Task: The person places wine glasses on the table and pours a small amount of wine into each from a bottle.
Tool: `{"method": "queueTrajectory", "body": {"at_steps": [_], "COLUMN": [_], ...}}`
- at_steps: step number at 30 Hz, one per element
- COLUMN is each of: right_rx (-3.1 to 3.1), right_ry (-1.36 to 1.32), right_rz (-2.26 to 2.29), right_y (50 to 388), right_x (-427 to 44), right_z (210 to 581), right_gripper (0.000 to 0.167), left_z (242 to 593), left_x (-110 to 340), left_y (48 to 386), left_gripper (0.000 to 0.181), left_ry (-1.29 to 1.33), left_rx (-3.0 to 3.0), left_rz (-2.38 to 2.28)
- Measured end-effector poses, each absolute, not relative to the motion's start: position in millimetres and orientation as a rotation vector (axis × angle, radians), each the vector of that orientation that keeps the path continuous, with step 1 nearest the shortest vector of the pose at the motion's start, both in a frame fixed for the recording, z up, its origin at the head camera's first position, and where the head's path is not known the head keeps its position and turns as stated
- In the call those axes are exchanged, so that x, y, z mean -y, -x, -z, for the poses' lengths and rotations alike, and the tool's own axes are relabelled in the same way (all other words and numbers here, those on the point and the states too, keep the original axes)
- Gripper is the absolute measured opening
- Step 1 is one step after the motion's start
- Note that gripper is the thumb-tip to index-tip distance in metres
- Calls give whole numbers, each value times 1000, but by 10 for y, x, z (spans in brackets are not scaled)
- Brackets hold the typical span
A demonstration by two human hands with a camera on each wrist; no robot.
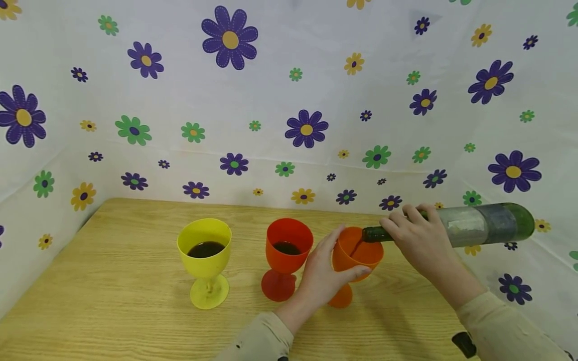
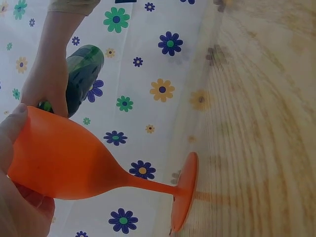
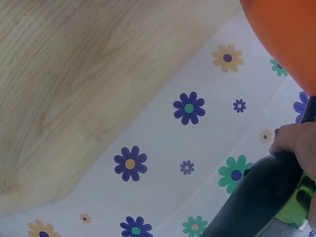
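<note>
My left hand holds the bowl of an orange goblet, its thumb and fingers spread around the sides. In the left wrist view the goblet's foot is at the tabletop; whether it fully rests there I cannot tell. My right hand grips the neck of a green glass bottle with a pale and dark label. The bottle lies nearly level, its mouth over the orange goblet's rim, and a thin dark red stream runs into the bowl. The right wrist view shows the bottle's dark shoulder beside the curled fingers.
To the left of the orange goblet stand a red goblet, close to my left hand, and a yellow goblet; both contain dark liquid. The wooden table meets a white cloth printed with flowers at the back and sides.
</note>
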State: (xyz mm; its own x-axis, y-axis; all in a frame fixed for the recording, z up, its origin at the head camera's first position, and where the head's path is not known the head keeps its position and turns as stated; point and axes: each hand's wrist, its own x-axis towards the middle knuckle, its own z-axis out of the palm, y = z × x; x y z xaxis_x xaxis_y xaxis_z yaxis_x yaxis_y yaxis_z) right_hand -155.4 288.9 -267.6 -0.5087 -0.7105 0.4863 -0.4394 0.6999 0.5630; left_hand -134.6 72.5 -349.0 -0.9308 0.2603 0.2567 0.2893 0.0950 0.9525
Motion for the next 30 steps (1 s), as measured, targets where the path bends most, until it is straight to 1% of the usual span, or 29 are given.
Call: {"method": "queueTrajectory", "body": {"at_steps": [9, 16, 30], "right_rx": [2203, 2201, 2223], "right_ry": [-889, -889, -899], "right_rz": [478, 477, 495], "right_y": [1546, 1549, 1555], "right_x": [-2877, -2878, -2880], "right_z": [2672, 2661, 2640], "right_gripper": [52, 51, 54], "left_z": [3495, 3495, 3497], "left_x": [-721, -717, -713], "left_y": [1341, 1348, 1343], "left_gripper": [82, 82, 87], "left_ry": [575, 584, 594], "left_rx": [2308, 2296, 2298], "left_rz": [2021, 2018, 2002]}}
